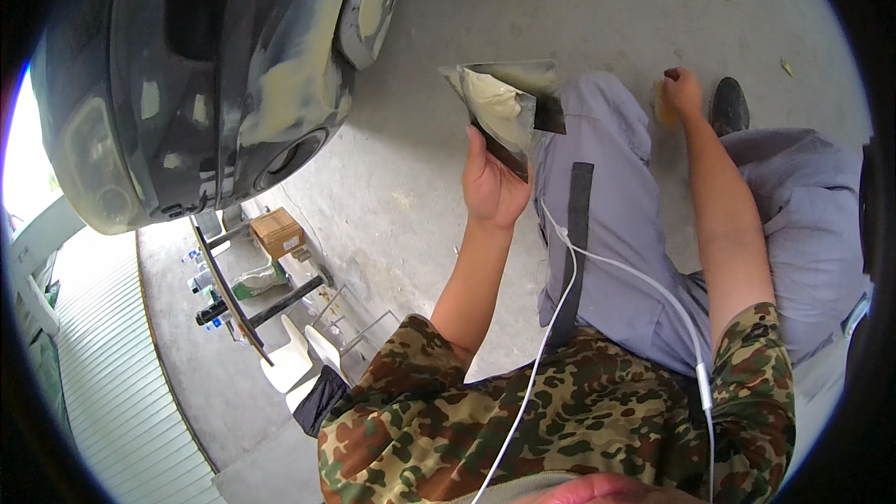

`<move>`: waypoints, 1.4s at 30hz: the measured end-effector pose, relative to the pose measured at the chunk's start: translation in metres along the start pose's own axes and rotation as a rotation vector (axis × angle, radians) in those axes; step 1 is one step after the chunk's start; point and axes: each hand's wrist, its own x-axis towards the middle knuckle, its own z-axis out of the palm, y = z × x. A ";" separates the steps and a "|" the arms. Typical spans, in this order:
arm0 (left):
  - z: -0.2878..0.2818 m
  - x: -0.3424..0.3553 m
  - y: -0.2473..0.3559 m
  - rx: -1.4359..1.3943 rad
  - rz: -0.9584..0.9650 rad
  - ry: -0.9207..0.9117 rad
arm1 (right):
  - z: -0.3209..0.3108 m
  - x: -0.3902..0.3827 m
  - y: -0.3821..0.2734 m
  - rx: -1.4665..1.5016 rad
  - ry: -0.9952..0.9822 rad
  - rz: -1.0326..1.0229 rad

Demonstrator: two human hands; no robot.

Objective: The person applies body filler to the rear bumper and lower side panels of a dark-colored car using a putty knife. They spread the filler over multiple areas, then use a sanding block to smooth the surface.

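Observation:
My left hand [495, 189] is closed on the lower edge of a dark metal putty plate [534, 75], thumb against its near side. A thick heap of cream-coloured putty [495, 101] lies on the plate. Out to the right, beside my knee, my right hand [685, 91] is closed on a small yellowish piece [664, 103]; it is mostly hidden, and I cannot tell its exact kind. At the upper left stands a dark car [210, 65], its bumper corner smeared with cream putty [297, 84]. Both hands are apart from the car.
Grey trouser legs [611, 168] and a dark shoe [729, 107] are at the right. A white cable [644, 278] runs over my lap. At lower left are a table [233, 299], a cardboard box [277, 233] and white chairs [289, 357] on the concrete floor [401, 224].

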 end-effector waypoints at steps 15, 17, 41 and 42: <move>0.017 -0.024 0.097 -0.053 0.218 -0.099 | -0.064 -0.149 -0.370 1.079 -0.902 -0.446; 0.022 -0.030 0.107 -0.084 0.268 -0.083 | -0.075 -0.179 -0.394 1.137 -1.075 -0.422; 0.015 -0.153 0.195 0.078 0.434 0.046 | -0.070 -0.264 -0.509 1.312 -0.504 -0.227; 0.014 -0.154 0.200 0.100 0.445 0.033 | -0.067 -0.271 -0.512 1.293 -0.510 -0.208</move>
